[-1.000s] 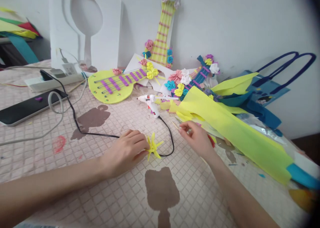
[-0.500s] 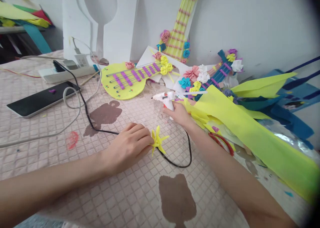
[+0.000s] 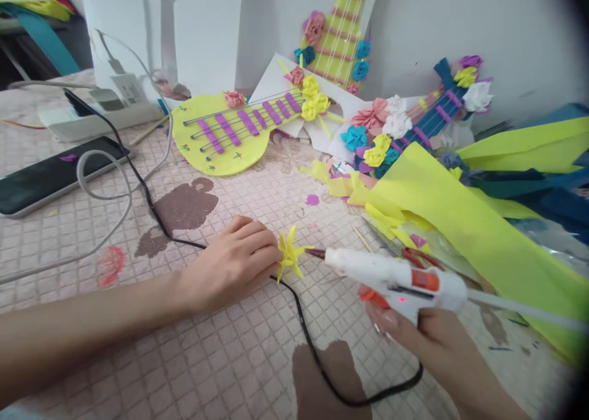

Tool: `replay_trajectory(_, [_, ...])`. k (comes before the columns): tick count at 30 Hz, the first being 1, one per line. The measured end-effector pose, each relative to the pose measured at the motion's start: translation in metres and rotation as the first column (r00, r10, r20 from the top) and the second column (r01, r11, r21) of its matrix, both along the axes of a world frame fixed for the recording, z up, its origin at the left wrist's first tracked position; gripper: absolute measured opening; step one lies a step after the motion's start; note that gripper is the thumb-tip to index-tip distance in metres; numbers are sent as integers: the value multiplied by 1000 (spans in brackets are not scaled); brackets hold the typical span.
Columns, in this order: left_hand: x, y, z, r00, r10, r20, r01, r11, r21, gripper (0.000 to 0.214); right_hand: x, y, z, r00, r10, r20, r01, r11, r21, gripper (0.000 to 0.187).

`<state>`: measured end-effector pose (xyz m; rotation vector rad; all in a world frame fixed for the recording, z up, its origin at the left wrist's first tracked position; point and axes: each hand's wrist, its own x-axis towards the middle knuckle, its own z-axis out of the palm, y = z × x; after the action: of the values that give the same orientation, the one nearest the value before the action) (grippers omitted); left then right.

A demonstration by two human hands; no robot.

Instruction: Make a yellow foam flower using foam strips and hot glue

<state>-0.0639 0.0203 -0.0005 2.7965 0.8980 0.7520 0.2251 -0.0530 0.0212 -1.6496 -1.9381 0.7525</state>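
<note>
Between the fingertips of my left hand (image 3: 232,263) is a yellow star-shaped paper flower (image 3: 289,255), held just above the quilted cloth with its petals spread to the right. My right hand (image 3: 427,334) is wrapped round the handle of a white hot glue gun (image 3: 391,276) with an orange trigger and a glowing red light. Its dark nozzle points left, at or very near a petal tip; contact is hard to tell. A clear glue stick (image 3: 519,309) sticks out of the gun's back. The gun's black cord (image 3: 304,334) loops over the cloth below both hands.
A yellow guitar-shaped craft (image 3: 221,134) lies behind my hands, with a blue flowered one (image 3: 423,122) to its right. Long yellow paper strips (image 3: 460,223) cover the right side. A phone (image 3: 59,171) and a power strip (image 3: 92,119) lie at left.
My right hand has brought the glue gun from the craft pieces at the back toward me, its nozzle now by the flower. My left hand keeps holding the flower. The view has shifted slightly.
</note>
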Motion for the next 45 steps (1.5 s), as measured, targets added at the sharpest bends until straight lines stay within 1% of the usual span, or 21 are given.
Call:
replay_trajectory(2, [1,0,-1,1000,2,-1,-2,1000,7,17,-9,-1,-2,998,66,24,-67,998,18,22])
replay_trajectory(4, [1,0,-1,1000,5,1,-5,1000,21,16,-16,-1,-2,994,104,40,-104,995,8,22])
replay_trajectory(8, [1,0,-1,1000,-7,5,7,999,48,13,-21,0,-4,993,92,78,-94,995,19,21])
replay_trajectory(12, [0,0,-4,999,-32,1,32,998,59,10,-20,0,-5,988,124,92,-128,991,31,22])
replay_trajectory(18, [-1,-1,-7,999,-48,-10,48,996,70,7,-19,0,-3,985,116,127,-121,992,30,21])
replay_trajectory(23, [0,-2,-6,998,-61,-23,62,996,62,7,-20,1,-1,981,123,147,-130,991,40,20])
replay_trajectory(30, [0,-2,-3,998,-65,-14,66,996,63,10,-20,1,-2,978,129,161,-133,991,10,21])
replay_trajectory(36, [0,-2,-4,997,-74,-13,75,995,61,10,-20,2,0,975,134,178,-146,988,55,21])
replay_trajectory(45, [1,-1,-4,998,-64,-22,65,996,63,8,-17,0,-6,970,134,202,-145,989,39,22])
